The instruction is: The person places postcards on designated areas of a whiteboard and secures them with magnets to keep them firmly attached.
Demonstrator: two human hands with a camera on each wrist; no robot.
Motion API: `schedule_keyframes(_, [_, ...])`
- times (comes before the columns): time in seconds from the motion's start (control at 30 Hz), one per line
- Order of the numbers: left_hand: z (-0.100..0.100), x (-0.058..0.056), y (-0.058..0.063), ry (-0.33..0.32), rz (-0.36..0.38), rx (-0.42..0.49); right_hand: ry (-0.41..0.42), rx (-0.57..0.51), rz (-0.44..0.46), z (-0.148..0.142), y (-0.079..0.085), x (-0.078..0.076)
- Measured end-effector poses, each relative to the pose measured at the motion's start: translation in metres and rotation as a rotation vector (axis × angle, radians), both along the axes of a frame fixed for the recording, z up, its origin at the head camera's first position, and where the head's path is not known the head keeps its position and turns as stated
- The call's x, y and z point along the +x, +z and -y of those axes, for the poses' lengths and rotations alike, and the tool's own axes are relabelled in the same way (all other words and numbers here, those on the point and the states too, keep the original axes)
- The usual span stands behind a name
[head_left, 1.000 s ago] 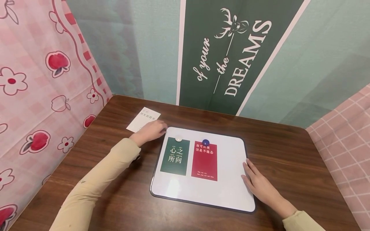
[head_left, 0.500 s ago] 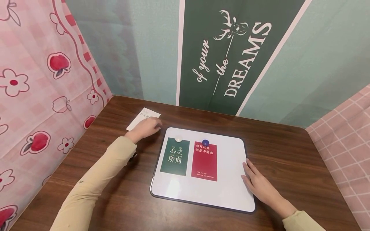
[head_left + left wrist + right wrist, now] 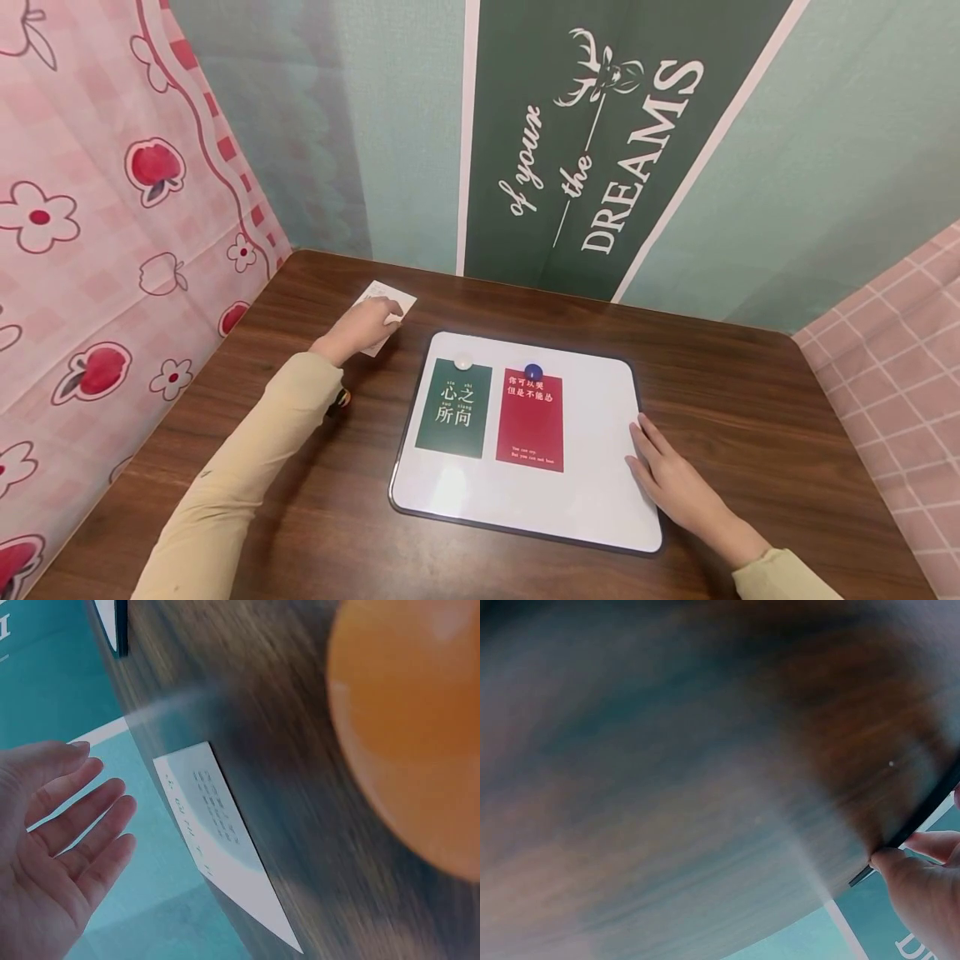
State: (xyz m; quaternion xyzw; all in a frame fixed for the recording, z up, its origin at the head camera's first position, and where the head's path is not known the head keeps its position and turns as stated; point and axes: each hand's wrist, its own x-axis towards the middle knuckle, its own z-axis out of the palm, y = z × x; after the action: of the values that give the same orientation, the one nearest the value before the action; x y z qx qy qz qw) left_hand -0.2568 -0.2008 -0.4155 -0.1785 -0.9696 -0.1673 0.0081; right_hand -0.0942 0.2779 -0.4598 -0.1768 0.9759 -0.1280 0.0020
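Narrowly apart: left hand over card, whiteboard edge.

whiteboard: flat, dark-rimmed | white card: printed, flat, left of whiteboard

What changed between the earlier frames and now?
The left hand moved leftward, away from the whiteboard's far-left corner, and is now over the white card; no grip on it shows. Unchanged: the white card's place, the right hand at the whiteboard's right edge, and the green card and red card on it.
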Motion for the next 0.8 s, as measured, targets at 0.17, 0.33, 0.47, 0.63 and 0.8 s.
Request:
schedule_keyframes(0.17, [0.008, 0.000, 0.003, 0.060, 0.031, 0.049, -0.003, 0.003, -0.004, 0.001, -0.001, 0.001])
schedule_keyframes(0.33, [0.015, 0.000, 0.004, 0.133, 0.039, 0.107, -0.007, 0.005, -0.007, 0.001, -0.002, 0.003])
schedule_keyframes(0.47, [0.020, -0.001, 0.001, 0.172, 0.043, 0.119, -0.005, 0.003, -0.012, 0.002, -0.003, 0.004])
schedule_keyframes(0.63, [0.024, -0.003, -0.001, 0.223, 0.066, 0.144, 0.000, 0.001, -0.022, 0.002, -0.003, 0.005])
schedule_keyframes(0.8, [0.028, -0.003, -0.002, 0.273, 0.078, 0.177, 0.003, -0.003, -0.028, 0.002, -0.004, 0.005])
